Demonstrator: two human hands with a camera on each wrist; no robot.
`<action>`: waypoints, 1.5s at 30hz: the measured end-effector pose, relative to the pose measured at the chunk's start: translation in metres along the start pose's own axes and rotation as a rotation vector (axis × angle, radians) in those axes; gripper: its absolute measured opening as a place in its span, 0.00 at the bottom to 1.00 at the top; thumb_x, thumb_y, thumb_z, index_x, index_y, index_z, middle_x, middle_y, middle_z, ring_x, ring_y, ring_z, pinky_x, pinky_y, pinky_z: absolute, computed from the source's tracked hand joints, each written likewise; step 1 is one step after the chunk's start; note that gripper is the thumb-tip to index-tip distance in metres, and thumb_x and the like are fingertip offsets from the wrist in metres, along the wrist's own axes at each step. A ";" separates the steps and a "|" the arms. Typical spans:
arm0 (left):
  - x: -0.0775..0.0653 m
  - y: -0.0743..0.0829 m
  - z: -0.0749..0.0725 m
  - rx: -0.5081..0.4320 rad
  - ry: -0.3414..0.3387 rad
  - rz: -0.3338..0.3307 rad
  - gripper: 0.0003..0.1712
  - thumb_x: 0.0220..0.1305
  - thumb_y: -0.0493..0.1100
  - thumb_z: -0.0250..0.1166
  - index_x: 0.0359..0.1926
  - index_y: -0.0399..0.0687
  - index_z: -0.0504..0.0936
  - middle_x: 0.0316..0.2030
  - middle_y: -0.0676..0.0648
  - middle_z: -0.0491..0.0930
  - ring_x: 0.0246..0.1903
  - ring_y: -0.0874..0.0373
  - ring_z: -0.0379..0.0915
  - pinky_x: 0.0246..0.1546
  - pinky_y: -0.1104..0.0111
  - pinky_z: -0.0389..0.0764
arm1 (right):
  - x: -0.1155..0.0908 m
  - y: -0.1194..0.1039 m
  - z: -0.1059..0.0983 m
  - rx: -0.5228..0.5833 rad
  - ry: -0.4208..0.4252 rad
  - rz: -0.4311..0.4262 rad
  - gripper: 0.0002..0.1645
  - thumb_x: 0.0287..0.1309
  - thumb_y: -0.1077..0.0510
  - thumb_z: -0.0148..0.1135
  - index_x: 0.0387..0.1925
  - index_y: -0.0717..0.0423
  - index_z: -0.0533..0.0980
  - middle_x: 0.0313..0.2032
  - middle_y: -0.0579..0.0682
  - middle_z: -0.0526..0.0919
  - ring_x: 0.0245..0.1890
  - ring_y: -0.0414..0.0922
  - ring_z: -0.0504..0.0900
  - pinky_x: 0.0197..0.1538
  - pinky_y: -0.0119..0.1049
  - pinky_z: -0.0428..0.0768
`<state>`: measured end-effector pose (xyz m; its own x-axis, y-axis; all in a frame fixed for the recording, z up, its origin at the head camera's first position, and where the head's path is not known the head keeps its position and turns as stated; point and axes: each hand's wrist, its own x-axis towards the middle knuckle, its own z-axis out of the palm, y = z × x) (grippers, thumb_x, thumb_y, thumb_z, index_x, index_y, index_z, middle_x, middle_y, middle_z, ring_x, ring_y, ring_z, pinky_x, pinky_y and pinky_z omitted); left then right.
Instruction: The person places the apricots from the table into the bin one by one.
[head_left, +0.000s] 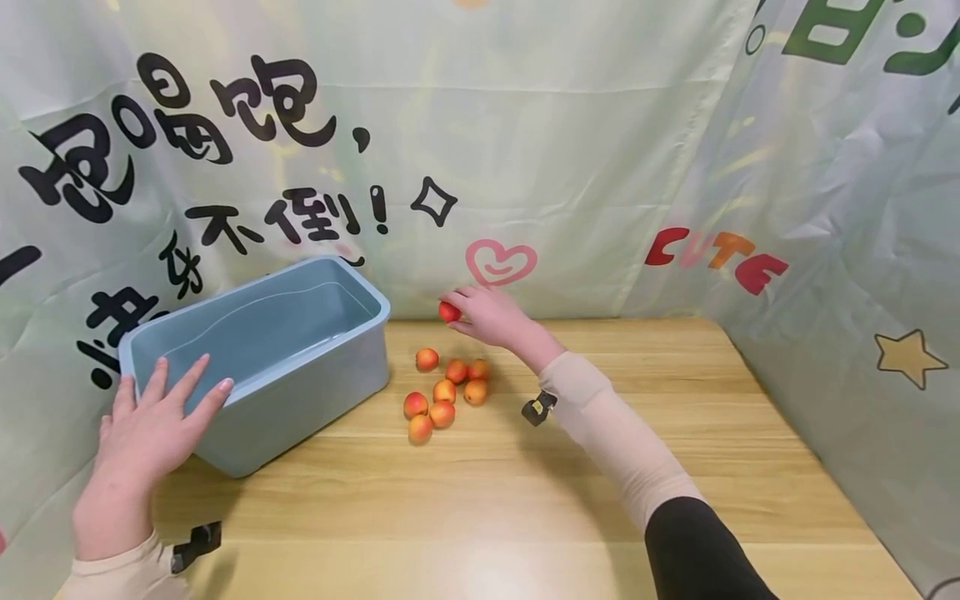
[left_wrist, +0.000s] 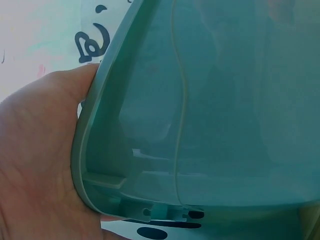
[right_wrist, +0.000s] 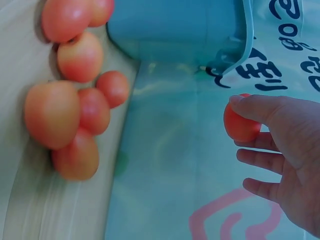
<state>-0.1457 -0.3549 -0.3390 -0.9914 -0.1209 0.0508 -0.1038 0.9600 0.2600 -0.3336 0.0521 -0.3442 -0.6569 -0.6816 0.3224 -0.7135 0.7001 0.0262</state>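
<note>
My right hand (head_left: 487, 315) is raised near the back curtain, with thumb and fingertips pinching a red-orange fruit (head_left: 449, 312) that looks like an apricot. In the right wrist view, the held apricot (right_wrist: 242, 122) sits clear of the table while the other fingers extend loosely. Several more apricots (head_left: 444, 391) lie in a loose cluster on the table, nearer than the right hand. At the left stands a blue-grey plastic bin (head_left: 300, 400). Over its near left corner lies my left hand (head_left: 153, 429), fingers spread and straight against the rim. The left wrist view shows the thumb touching the rim (left_wrist: 82, 135).
The wooden table (head_left: 600, 467) runs up to a printed curtain (head_left: 585, 167) at the back. Another curtain side (head_left: 840, 250) borders it on the right. The bin stands slantwise, its right end near the apricots.
</note>
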 end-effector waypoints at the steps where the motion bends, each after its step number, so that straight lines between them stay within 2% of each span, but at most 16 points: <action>1: 0.000 0.000 0.000 0.000 0.001 0.000 0.43 0.71 0.71 0.34 0.78 0.57 0.38 0.73 0.26 0.28 0.66 0.16 0.16 0.50 0.19 0.41 | 0.002 -0.002 -0.001 0.001 0.003 -0.004 0.27 0.61 0.51 0.65 0.61 0.52 0.74 0.50 0.52 0.82 0.50 0.49 0.81 0.56 0.45 0.80; 8: 0.000 0.000 0.000 0.000 0.000 -0.003 0.44 0.71 0.71 0.34 0.78 0.56 0.39 0.73 0.25 0.28 0.66 0.16 0.16 0.51 0.18 0.41 | 0.017 -0.022 -0.005 0.046 0.017 -0.015 0.30 0.64 0.48 0.62 0.65 0.52 0.71 0.57 0.51 0.80 0.55 0.49 0.79 0.61 0.43 0.78; 18: 0.000 -0.001 0.000 -0.007 0.002 0.000 0.43 0.71 0.71 0.34 0.78 0.57 0.38 0.73 0.26 0.28 0.67 0.17 0.15 0.51 0.19 0.41 | 0.039 -0.054 -0.008 0.108 0.162 -0.028 0.31 0.65 0.44 0.60 0.66 0.50 0.70 0.57 0.51 0.80 0.56 0.47 0.79 0.61 0.40 0.78; 21: 0.001 -0.001 0.000 -0.009 0.002 0.003 0.43 0.71 0.71 0.34 0.78 0.57 0.38 0.73 0.25 0.28 0.66 0.16 0.16 0.51 0.19 0.41 | 0.047 -0.065 -0.007 0.127 0.180 -0.022 0.32 0.65 0.42 0.59 0.67 0.48 0.69 0.58 0.49 0.79 0.57 0.46 0.78 0.62 0.39 0.77; 27: 0.001 -0.002 0.000 -0.013 0.003 0.007 0.43 0.71 0.70 0.35 0.78 0.57 0.39 0.73 0.25 0.29 0.67 0.17 0.15 0.51 0.19 0.42 | 0.061 -0.085 -0.001 0.152 0.181 -0.009 0.33 0.65 0.39 0.58 0.67 0.47 0.69 0.57 0.48 0.80 0.58 0.45 0.77 0.62 0.37 0.76; 33: 0.001 -0.003 0.001 -0.014 0.006 0.007 0.43 0.71 0.70 0.35 0.78 0.56 0.39 0.73 0.24 0.30 0.67 0.16 0.16 0.51 0.20 0.43 | 0.068 -0.099 0.004 0.177 0.152 0.000 0.33 0.64 0.39 0.58 0.67 0.45 0.68 0.57 0.48 0.79 0.59 0.45 0.75 0.63 0.40 0.74; 45: 0.002 -0.003 0.002 -0.010 0.014 0.010 0.43 0.72 0.70 0.35 0.78 0.56 0.39 0.73 0.24 0.31 0.67 0.17 0.16 0.51 0.20 0.44 | 0.066 -0.102 0.012 0.150 0.127 -0.009 0.35 0.66 0.39 0.55 0.69 0.46 0.65 0.61 0.47 0.77 0.60 0.46 0.75 0.63 0.40 0.74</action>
<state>-0.1471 -0.3575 -0.3414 -0.9911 -0.1153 0.0669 -0.0934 0.9586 0.2691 -0.3072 -0.0671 -0.3370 -0.6209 -0.6491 0.4394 -0.7541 0.6476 -0.1089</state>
